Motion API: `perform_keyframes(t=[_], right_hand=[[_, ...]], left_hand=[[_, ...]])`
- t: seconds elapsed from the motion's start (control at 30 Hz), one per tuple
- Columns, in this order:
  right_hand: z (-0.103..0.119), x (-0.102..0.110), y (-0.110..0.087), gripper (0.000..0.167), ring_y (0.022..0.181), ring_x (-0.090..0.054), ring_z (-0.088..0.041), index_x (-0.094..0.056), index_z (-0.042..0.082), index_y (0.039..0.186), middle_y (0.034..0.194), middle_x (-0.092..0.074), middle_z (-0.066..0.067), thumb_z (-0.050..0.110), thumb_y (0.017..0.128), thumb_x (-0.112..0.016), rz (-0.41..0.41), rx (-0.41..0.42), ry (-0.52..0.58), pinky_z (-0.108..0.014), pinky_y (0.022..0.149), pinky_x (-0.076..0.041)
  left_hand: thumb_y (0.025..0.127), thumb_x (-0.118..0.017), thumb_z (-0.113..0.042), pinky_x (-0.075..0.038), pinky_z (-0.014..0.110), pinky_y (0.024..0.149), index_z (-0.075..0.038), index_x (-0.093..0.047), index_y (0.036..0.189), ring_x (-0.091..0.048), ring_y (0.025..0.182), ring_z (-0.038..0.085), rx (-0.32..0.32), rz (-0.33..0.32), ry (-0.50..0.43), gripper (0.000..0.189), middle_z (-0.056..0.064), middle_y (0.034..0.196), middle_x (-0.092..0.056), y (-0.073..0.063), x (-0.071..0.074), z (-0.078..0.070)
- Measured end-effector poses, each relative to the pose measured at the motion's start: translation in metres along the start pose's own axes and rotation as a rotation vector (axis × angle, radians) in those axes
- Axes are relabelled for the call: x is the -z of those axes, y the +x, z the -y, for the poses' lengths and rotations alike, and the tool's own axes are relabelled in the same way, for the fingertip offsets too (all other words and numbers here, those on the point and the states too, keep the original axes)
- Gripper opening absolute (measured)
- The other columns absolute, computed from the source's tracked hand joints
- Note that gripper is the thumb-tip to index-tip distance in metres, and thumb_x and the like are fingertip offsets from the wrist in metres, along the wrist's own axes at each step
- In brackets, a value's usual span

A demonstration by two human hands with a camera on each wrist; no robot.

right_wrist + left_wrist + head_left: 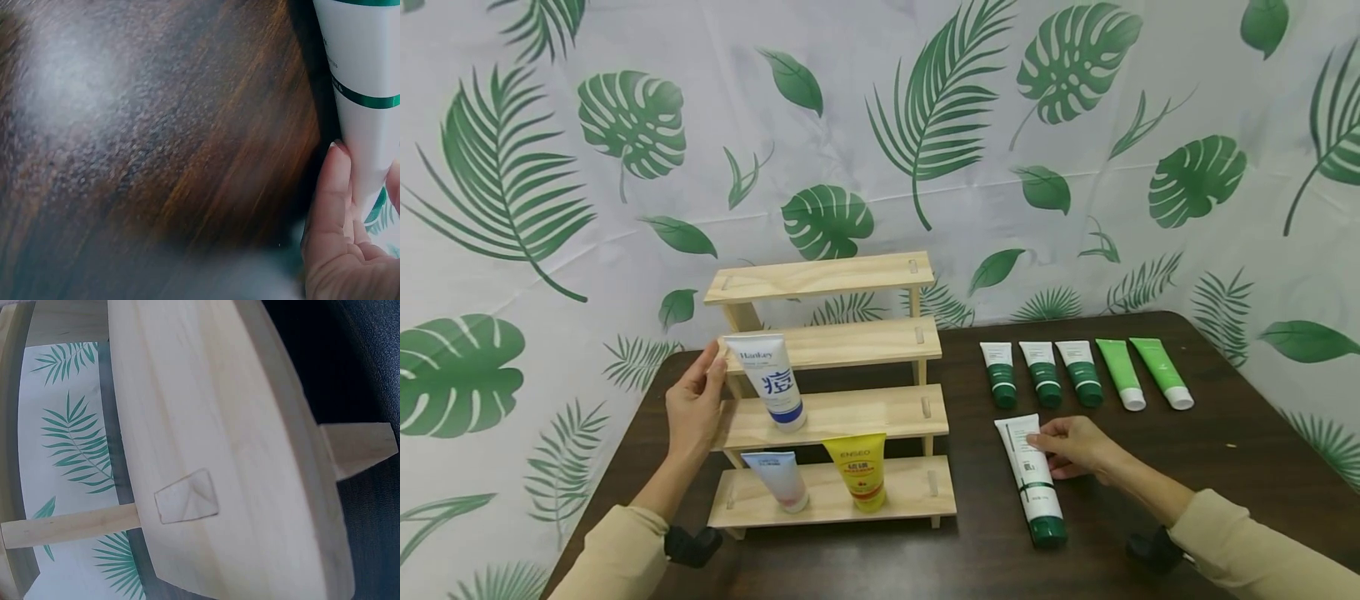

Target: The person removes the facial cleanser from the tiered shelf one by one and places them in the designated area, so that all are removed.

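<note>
A four-tier wooden display shelf (865,408) stands on the table. At its upper left my left hand (695,406) grips the end of a plank, the fingertips partly hidden. Just right of those fingers a white-and-blue squeeze tube (772,379) is upright on the second tier from the bottom. On the lowest tier stand a pale blue-and-pink tube (780,482) and a yellow tube (859,472). My right hand (1078,450) pinches a white squeeze tube with a green cap (1033,479), cap toward me. Thumb and fingers flank this tube in the right wrist view.
Behind, on the right of the dark table (955,550), several tubes lie in a row: white-and-green tubes (1041,373) and two light green tubes (1161,372). A leaf-patterned cloth (715,200) hangs along the table's back edge. The left wrist view shows a bare plank (212,425).
</note>
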State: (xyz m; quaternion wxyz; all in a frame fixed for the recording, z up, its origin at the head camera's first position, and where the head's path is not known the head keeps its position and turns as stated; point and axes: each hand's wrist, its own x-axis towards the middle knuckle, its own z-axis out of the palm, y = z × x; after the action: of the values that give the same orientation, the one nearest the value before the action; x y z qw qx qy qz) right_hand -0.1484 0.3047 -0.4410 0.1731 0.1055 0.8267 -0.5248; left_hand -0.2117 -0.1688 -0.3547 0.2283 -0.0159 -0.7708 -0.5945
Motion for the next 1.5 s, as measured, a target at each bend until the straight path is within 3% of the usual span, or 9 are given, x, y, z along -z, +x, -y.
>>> perform_keyframes(t=[0.17,0.4,0.47,0.63,0.73,0.87,1.1,1.3,1.5], right_hand=[[-0.002,0.001,-0.001,0.047,0.062,-0.059,-0.012,-0.053,-0.012,0.111,0.079,-0.059,-0.006,0.028,0.089,-0.064,0.008,0.003,0.005,-0.028,0.057,-0.056],[-0.003,0.003,-0.002,0.047,0.063,-0.058,-0.013,-0.052,-0.012,0.113,0.082,-0.058,-0.007,0.027,0.09,-0.064,0.009,0.0,-0.003,-0.028,0.057,-0.056],[-0.002,0.003,-0.002,0.048,0.063,-0.059,-0.013,-0.051,-0.012,0.114,0.082,-0.058,-0.007,0.027,0.09,-0.064,0.01,0.003,-0.007,-0.029,0.057,-0.056],[-0.003,0.007,-0.004,0.049,0.064,-0.06,-0.015,-0.049,-0.011,0.114,0.081,-0.06,-0.008,0.028,0.089,-0.065,0.004,0.023,-0.034,-0.031,0.058,-0.056],[-0.003,0.011,-0.005,0.047,0.065,-0.062,-0.017,-0.05,-0.008,0.11,0.078,-0.062,-0.007,0.029,0.088,-0.067,-0.03,0.045,-0.092,-0.033,0.058,-0.057],[0.003,0.015,-0.006,0.044,0.066,-0.063,-0.018,-0.051,-0.006,0.106,0.076,-0.063,-0.007,0.03,0.088,-0.067,-0.093,0.112,-0.157,-0.034,0.058,-0.057],[0.035,0.017,-0.008,0.038,0.067,-0.064,-0.022,-0.054,-0.008,0.106,0.08,-0.065,-0.016,0.024,0.09,-0.065,-0.12,0.319,-0.123,-0.031,0.059,-0.057],[0.075,0.008,-0.013,0.035,0.069,-0.065,-0.021,-0.055,-0.007,0.109,0.081,-0.064,-0.013,0.022,0.091,-0.064,-0.118,0.444,-0.059,-0.033,0.063,-0.057],[0.118,-0.011,-0.019,0.032,0.072,-0.065,-0.023,-0.057,-0.003,0.11,0.082,-0.064,-0.01,0.021,0.091,-0.063,-0.093,0.535,-0.025,-0.031,0.065,-0.057]], left_hand=[[0.095,-0.055,-0.01,-0.041,0.002,0.078,0.006,-0.052,0.129,-0.052,0.092,-0.017,0.006,-0.001,-0.004,0.037,0.02,0.133,-0.049,-0.001,0.001,0.001],[0.096,-0.055,-0.018,-0.041,0.002,0.081,-0.004,-0.052,0.133,-0.052,0.098,-0.015,0.047,-0.002,-0.004,0.04,0.01,0.136,-0.051,0.009,0.002,0.031],[0.096,-0.055,-0.019,-0.041,0.002,0.082,-0.004,-0.053,0.133,-0.051,0.099,-0.015,0.046,-0.005,-0.001,0.04,0.009,0.136,-0.051,0.01,0.002,0.033],[0.095,-0.056,-0.014,-0.041,0.002,0.081,0.001,-0.053,0.131,-0.051,0.096,-0.016,0.032,-0.005,-0.015,0.039,0.014,0.135,-0.051,0.005,0.002,0.018],[0.095,-0.055,-0.012,-0.041,0.002,0.08,0.005,-0.053,0.129,-0.052,0.097,-0.016,0.018,-0.002,-0.008,0.038,0.018,0.134,-0.05,0.001,0.002,0.006],[0.095,-0.055,-0.013,-0.042,0.002,0.08,0.005,-0.053,0.129,-0.052,0.098,-0.015,0.008,0.003,0.007,0.038,0.02,0.133,-0.049,0.0,0.002,0.003],[0.095,-0.056,-0.016,-0.041,0.002,0.079,0.004,-0.053,0.129,-0.053,0.094,-0.013,0.007,-0.007,0.008,0.04,0.018,0.132,-0.052,-0.002,0.001,-0.001],[0.095,-0.056,-0.014,-0.041,0.002,0.079,0.005,-0.053,0.129,-0.054,0.091,-0.013,0.008,-0.01,-0.014,0.039,0.018,0.131,-0.052,-0.001,0.001,0.0],[0.095,-0.056,-0.013,-0.042,0.002,0.079,0.004,-0.053,0.13,-0.053,0.093,-0.016,-0.006,-0.008,-0.025,0.038,0.018,0.132,-0.051,0.005,0.0,0.016]])
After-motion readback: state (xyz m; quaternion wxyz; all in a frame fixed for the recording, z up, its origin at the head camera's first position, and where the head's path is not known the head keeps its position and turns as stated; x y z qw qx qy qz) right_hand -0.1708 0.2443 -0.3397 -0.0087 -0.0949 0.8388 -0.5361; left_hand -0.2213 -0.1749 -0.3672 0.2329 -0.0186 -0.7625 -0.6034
